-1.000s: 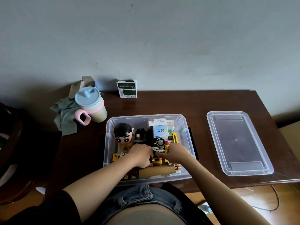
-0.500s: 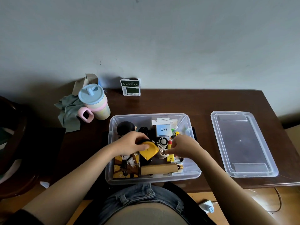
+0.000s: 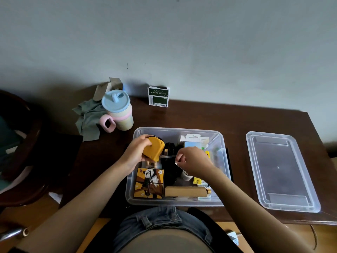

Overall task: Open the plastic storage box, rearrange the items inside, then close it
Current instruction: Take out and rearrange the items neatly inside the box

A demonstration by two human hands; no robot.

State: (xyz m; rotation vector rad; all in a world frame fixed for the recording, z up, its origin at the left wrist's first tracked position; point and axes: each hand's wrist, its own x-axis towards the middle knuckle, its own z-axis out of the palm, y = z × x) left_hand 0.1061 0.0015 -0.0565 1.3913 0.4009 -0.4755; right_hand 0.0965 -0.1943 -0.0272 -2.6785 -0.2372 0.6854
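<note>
Two hands work over the open plastic storage box, which sits on the dark bench directly beneath them: the left hand has its fingers wrapped around a yellow tape measure, and the right hand, just beside it, pinches the end of the tape drawn out between the two. Below the fingers inside the box lie a panda puzzle cube and a wooden block, while the clear lid lies flat well to the right of the right hand.
</note>
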